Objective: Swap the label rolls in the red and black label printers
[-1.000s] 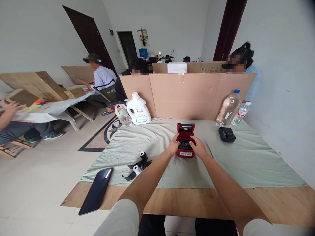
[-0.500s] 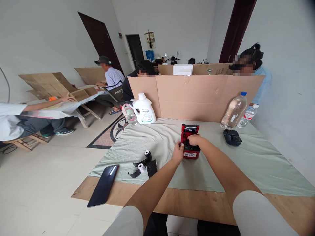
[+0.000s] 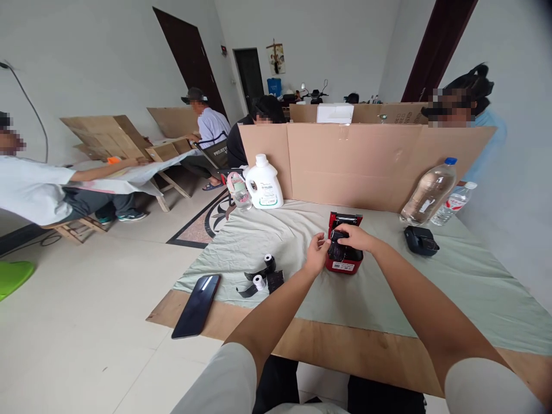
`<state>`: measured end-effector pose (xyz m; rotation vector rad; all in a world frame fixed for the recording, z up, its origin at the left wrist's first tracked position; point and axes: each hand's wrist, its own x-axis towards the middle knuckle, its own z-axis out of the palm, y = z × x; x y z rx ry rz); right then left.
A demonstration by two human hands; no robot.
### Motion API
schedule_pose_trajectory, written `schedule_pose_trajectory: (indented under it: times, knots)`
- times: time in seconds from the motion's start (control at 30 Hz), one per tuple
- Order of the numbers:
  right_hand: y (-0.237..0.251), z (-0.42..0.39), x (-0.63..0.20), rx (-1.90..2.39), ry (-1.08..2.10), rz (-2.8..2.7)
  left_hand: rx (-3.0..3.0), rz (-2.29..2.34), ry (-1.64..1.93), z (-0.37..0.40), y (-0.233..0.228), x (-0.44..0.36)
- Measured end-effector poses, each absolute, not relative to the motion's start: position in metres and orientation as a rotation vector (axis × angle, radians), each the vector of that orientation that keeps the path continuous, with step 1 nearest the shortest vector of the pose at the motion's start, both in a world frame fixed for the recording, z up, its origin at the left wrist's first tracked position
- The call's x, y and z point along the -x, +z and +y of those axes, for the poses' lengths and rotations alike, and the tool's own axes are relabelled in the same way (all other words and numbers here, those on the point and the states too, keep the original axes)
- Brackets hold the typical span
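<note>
Over the printer, right fingers hold a cylindrical roll, left fingers' grip unclear.

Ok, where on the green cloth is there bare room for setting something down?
Bare cloth lies in front of the black device, right of the right forearm; a wrinkled patch lies between the white jug and the left hand. Crowded: around the red machine, where the right hand is, and near left, with two rolls and the phone.
</note>
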<state>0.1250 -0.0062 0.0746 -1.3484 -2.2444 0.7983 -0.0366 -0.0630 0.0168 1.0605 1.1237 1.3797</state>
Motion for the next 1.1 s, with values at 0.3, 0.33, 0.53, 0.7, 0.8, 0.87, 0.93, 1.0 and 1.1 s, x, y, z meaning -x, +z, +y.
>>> schedule_pose_trajectory:
  times: [0.3, 0.33, 0.53, 0.7, 0.8, 0.87, 0.93, 1.0, 1.1]
  knots:
    - [0.054, -0.074, -0.107, 1.112, 1.212, -1.849, -1.246, 0.995, 1.147, -0.081, 0.043, 0.096]
    - [0.047, -0.076, -0.107, 1.151, 1.189, -1.823, -1.301, 1.111, 1.135, -0.077, 0.047, 0.113]
    - [0.021, -0.078, -0.109, 1.230, 1.031, -1.708, -1.818, 2.090, 0.656, -0.040, 0.069, 0.226]
    - [0.025, -0.076, -0.106, 1.245, 1.038, -1.706, -1.948, 2.067, 0.077, -0.035, 0.039, 0.256]
    - [0.030, -0.077, -0.106, 1.255, 1.066, -1.694, -1.934, 2.013, 0.037, -0.040, 0.021, 0.255]
    - [0.032, -0.078, -0.106, 1.252, 1.081, -1.693, -1.913, 1.995, 0.044, -0.042, 0.018, 0.255]
    - [0.034, -0.079, -0.106, 1.258, 1.089, -1.690, -1.886, 1.980, 0.059, -0.044, 0.022, 0.256]
    - [0.035, -0.081, -0.106, 1.271, 1.092, -1.686, -1.859, 2.002, 0.100, -0.046, 0.028, 0.257]
    - [0.038, -0.082, -0.106, 1.278, 1.092, -1.685, -1.909, 2.059, 0.146, -0.050, 0.038, 0.253]
